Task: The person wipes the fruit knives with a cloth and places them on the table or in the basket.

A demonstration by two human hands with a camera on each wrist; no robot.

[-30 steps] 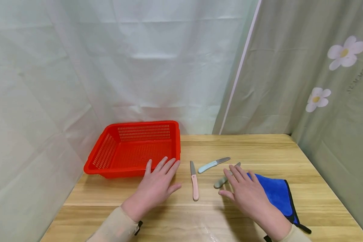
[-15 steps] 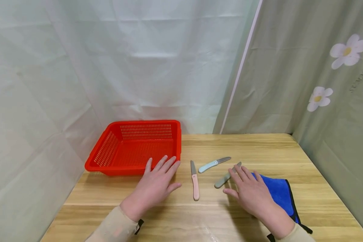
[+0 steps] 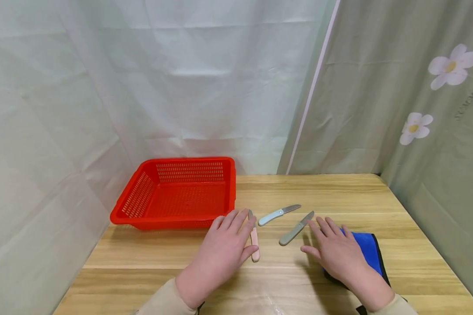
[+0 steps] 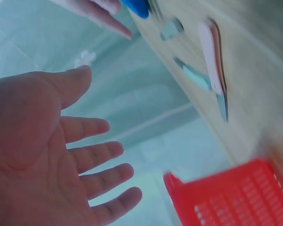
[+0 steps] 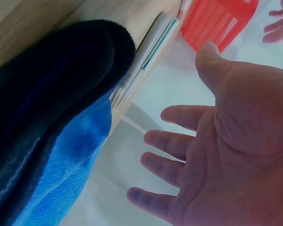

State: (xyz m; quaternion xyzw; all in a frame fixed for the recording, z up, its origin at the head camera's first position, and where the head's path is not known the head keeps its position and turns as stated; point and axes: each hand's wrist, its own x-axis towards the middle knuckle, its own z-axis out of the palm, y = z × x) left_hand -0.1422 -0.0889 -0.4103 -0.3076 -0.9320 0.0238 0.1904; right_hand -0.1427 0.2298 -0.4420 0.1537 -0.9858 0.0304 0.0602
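My left hand [image 3: 224, 249] hovers above a pink-handled knife [image 3: 254, 243], its fingers spread and covering part of that knife in the head view. In the left wrist view the palm holds nothing, and the pink knife [image 4: 210, 56] lies apart from it on the table. My right hand [image 3: 337, 251] is held over a blue cloth [image 3: 370, 251] with black edging, fingers extended and nothing in the palm. Just left of its fingertips lies a grey-green-handled knife [image 3: 293, 232]. Beyond that is a light blue-handled knife [image 3: 273, 215]. All the blades are unfolded.
A red perforated plastic basket [image 3: 185, 199] stands at the back left of the wooden table [image 3: 331, 192], with nothing visible in it. Pale curtains [image 3: 205, 87] enclose the back and sides, printed with flowers on the right.
My left hand has moved right, from beside the basket's front edge to over the pink knife. The right hand has shifted slightly right, uncovering the grey-green knife.
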